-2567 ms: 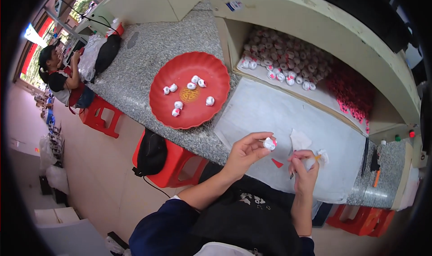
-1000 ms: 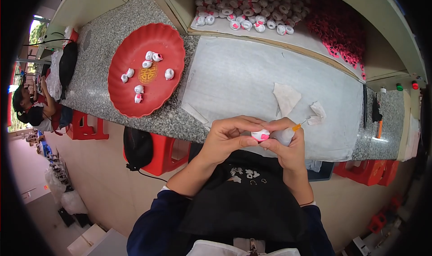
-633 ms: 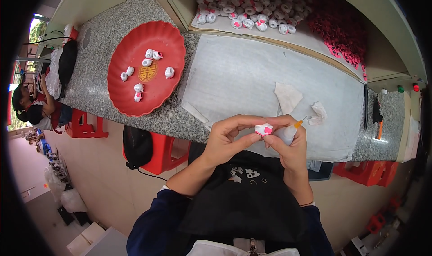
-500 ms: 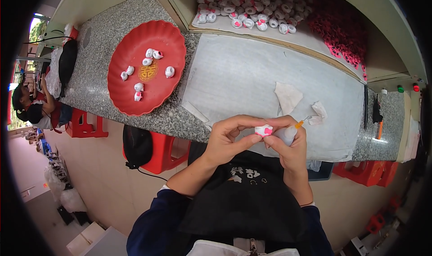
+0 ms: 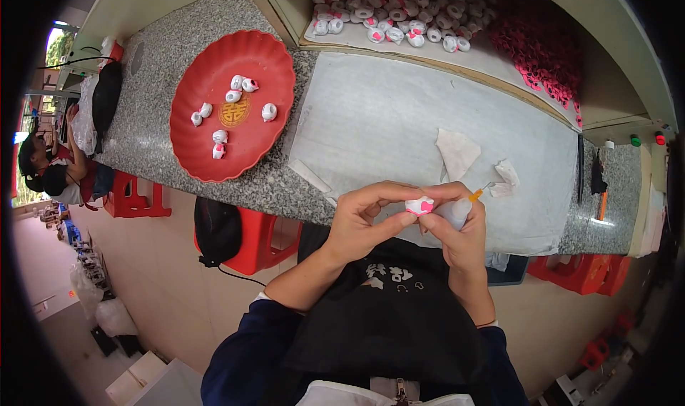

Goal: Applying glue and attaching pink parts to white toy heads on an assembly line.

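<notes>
White-pink piece [image 5: 419,206]: now sitting between left grip [image 5: 353,220] and right grip [image 5: 467,245], which are meeting instead of standing apart as earlier; both are handling it, right of the red plate [image 5: 265,67].
Left grip: pinching the piece between thumb and fingers.
Right grip: touching its other side, also holding a squeeze bottle [image 5: 453,212].
White sheet [image 5: 371,106]: spreading right of the plate, giving moving room beyond the grips.
Tabletop [image 5: 160,106]: its front edge is running near the plate's rim.
</notes>
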`<state>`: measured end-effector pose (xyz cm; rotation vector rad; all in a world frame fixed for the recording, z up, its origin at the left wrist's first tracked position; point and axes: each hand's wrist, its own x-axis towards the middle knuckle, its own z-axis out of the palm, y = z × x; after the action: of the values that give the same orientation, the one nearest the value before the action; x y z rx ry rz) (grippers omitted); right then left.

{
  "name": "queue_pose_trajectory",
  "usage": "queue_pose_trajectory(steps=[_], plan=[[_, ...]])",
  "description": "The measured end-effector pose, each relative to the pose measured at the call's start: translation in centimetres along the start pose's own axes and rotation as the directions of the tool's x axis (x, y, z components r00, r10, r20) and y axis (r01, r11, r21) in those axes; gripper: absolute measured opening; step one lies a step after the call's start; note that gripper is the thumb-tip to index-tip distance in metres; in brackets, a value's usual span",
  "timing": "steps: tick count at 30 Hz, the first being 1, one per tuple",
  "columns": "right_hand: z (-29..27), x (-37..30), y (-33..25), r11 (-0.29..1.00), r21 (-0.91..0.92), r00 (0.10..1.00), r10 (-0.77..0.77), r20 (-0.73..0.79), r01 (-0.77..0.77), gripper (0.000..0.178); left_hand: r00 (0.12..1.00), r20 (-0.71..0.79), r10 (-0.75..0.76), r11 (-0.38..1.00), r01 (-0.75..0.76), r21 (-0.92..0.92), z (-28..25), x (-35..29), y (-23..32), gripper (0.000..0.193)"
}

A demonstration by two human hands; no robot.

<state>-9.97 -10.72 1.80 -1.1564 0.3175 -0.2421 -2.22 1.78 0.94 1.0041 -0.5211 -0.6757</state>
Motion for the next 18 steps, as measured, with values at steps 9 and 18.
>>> queue_pose_trajectory(steps=[9, 18], plan=[[0.4, -0.1, -0.7, 0.999, 0.012, 0.999, 0.048, 0.012, -0.048, 0.023, 0.994, 0.103, -0.037, 0.965, 0.062, -0.255, -0.9, 0.3, -0.9, 0.023], [0.1, -0.1, -0.9, 0.996, -0.030, 0.996, 0.085, 0.020, -0.084, 0.022, 0.976, 0.096, -0.197, 0.896, 0.219, -0.385, -1.2, 0.3, -1.2, 0.020]])
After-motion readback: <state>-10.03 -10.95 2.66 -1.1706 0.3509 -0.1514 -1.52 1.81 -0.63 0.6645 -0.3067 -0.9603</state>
